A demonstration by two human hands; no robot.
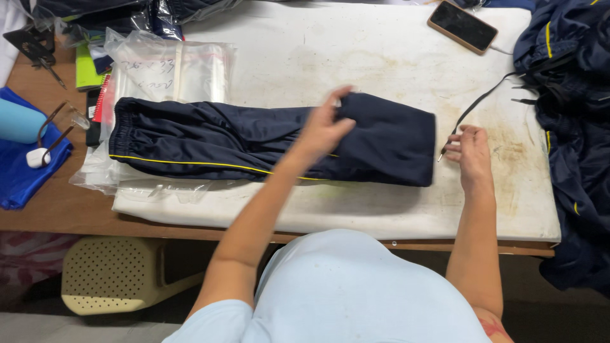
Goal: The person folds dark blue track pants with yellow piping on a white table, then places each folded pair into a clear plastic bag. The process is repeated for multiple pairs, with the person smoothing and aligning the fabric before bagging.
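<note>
A pair of navy track pants (210, 143) with a thin yellow stripe lies folded lengthwise across the white padded board (381, 57). My left hand (325, 126) rests on top of the pants near their middle, fingers pinching the fabric fold. My right hand (470, 152) sits on the board just beyond the pants' right end, fingers holding the tip of a black drawstring (473, 108) that runs up to the right.
A stack of clear plastic bags (171, 67) lies under the pants' waistband end at left. A phone (462, 26) sits at the top right. A heap of navy garments (572, 95) covers the right edge. Scissors (35, 51), glasses (60, 124) and blue cloth (19, 165) are at far left.
</note>
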